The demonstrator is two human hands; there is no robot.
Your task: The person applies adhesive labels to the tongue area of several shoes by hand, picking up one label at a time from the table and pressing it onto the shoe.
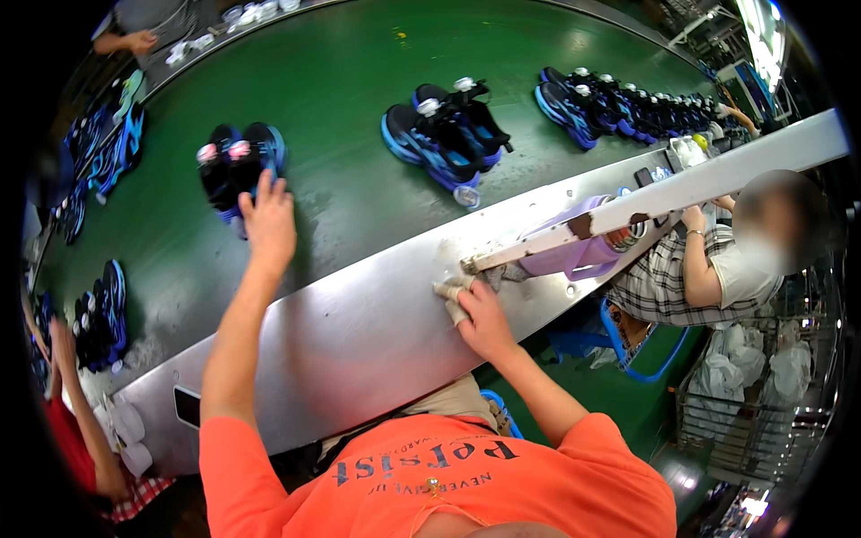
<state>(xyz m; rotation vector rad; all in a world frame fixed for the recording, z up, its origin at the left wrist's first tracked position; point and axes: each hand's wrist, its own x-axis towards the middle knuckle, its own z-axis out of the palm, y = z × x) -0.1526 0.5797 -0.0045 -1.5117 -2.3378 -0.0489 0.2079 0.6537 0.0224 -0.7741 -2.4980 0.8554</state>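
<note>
My left hand [267, 221] reaches out over the green conveyor belt [341, 81], fingers spread, touching a pair of black and blue sneakers [235, 166]. Its fingertips rest on the near shoe. My right hand [480, 316] lies on the steel ledge [359, 323] at the belt's near edge, closed on a crumpled pale cloth [451, 296]. A second pair of black and blue sneakers [444, 134] sits further right on the belt.
A long row of sneakers [628, 108] lies at the belt's far right, with more pairs [100, 314] along the left. A white bar [655, 197] crosses above the ledge. A seated person in a plaid shirt [691, 278] works at my right, another person's arm [76, 403] at my left.
</note>
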